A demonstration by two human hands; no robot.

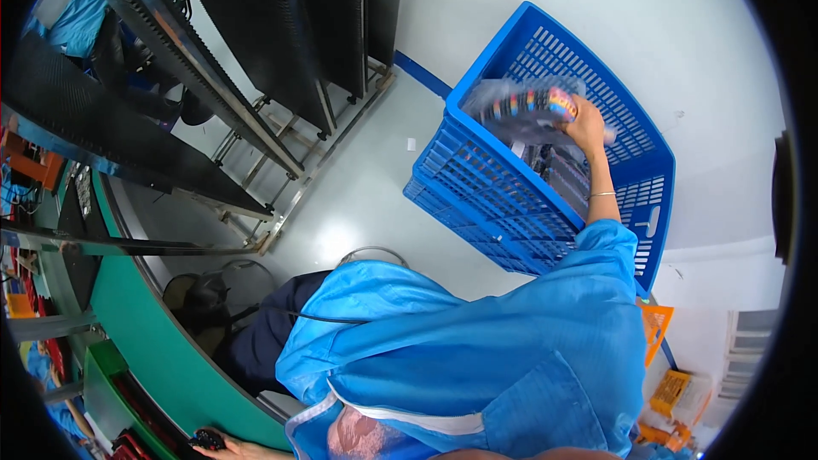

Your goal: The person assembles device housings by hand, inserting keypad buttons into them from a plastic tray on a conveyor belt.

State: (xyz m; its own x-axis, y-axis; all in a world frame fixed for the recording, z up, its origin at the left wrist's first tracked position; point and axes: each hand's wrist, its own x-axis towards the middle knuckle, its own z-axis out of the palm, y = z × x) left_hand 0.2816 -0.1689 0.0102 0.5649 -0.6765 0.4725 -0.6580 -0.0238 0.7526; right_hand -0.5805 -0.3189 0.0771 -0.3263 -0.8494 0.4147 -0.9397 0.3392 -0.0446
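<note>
My right hand (585, 126) reaches into a tall blue plastic crate (456, 172). Its fingers are closed on a clear plastic bag (521, 102) with a row of small black and multicoloured pieces inside. More dark pieces in clear bags (558, 170) lie lower in the crate, partly covered by my arm. At the lower left edge, my left hand (230, 450) rests at the green worktop (141, 315). Its fingers are around a small black object (207, 439) with a bit of red; its kind is too small to make out.
Tall black ribbed racks (256, 43) on a metal wheeled frame (281, 220) stand at the left. A green tray (111, 366) with dark and red parts sits on the worktop. Orange bins (654, 330) and cartons (671, 392) are behind the crate at the right. A stool (204, 294) is under the worktop.
</note>
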